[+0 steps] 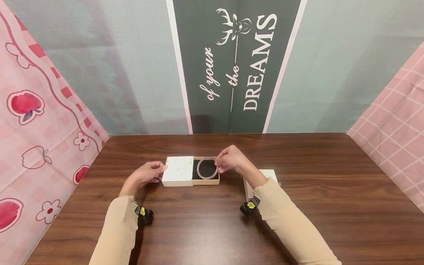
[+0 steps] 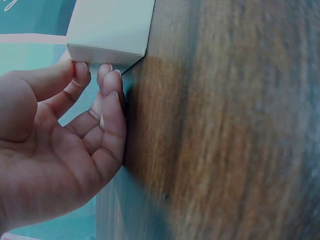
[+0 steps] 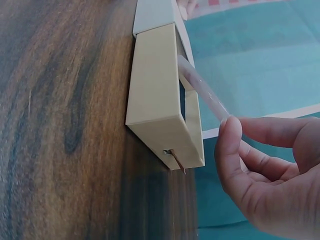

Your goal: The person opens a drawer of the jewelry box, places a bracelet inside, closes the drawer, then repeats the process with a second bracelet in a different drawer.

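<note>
A white drawer-style jewelry box has its sleeve (image 1: 179, 169) on the left, with the cream drawer (image 3: 155, 80) pulled partly out to the right. Against the sleeve's left end rest the thumb and fingertips of my left hand (image 1: 149, 172), relaxed and not wrapped around it. With thumb and fingers, my right hand (image 1: 230, 159) pinches the edge of a pale, translucent bangle (image 3: 205, 92). The bangle tilts up from the drawer, its far part still at the opening above the dark lining (image 1: 207, 167). A brown ribbon pull (image 3: 177, 161) pokes from the drawer's end.
Another white box (image 1: 269, 173) lies partly hidden under my right forearm. The brown wooden table (image 1: 198, 228) ends at a hanging grey-green cloth (image 1: 142, 73), with pink patterned cloth (image 1: 49, 110) at the left side.
</note>
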{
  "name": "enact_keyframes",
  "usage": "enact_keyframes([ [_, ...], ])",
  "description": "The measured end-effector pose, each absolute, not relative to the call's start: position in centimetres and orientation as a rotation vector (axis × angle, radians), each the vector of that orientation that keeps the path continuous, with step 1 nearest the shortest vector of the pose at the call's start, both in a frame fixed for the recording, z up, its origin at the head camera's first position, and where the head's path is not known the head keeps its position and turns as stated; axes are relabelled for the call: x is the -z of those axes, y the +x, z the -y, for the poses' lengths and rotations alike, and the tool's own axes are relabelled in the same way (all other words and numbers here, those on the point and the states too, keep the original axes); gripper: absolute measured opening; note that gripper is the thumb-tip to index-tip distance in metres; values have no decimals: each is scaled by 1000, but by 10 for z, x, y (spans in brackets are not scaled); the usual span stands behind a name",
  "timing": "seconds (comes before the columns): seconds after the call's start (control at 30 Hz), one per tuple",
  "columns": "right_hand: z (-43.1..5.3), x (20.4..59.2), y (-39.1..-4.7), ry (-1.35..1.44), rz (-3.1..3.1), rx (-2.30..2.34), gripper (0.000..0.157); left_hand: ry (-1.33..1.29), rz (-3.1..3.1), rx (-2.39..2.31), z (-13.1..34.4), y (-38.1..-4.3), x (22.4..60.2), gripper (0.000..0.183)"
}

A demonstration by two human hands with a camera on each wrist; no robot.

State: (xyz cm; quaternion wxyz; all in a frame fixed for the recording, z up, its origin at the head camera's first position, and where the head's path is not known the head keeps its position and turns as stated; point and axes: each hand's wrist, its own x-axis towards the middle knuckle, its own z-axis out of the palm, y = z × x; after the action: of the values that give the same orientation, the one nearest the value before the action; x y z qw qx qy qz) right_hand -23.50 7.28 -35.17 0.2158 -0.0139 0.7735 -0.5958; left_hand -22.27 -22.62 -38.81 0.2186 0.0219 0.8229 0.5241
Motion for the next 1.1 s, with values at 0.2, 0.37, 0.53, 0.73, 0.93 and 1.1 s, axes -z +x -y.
enact_keyframes([
  [0.2,-70,357,-235,-27,-2166,1651,9,70,-2263,-1469,226,-222,388,23],
  [0.37,-71,366,-238,-66,-2154,1676,5,87,-2262,-1474,225,-221,389,22],
  [0.53,-69,362,-234,-26,-2164,1658,10,91,-2265,-1473,225,-221,388,23],
  [0.73,-69,360,-232,-27,-2146,1647,17,91,-2257,-1472,225,-221,388,23],
  [0.93,-70,362,-232,-21,-2138,1647,16,96,-2255,-1473,226,-222,390,23],
  [1.1,-71,363,-232,-8,-2139,1645,16,76,-2254,-1481,227,-223,392,23],
])
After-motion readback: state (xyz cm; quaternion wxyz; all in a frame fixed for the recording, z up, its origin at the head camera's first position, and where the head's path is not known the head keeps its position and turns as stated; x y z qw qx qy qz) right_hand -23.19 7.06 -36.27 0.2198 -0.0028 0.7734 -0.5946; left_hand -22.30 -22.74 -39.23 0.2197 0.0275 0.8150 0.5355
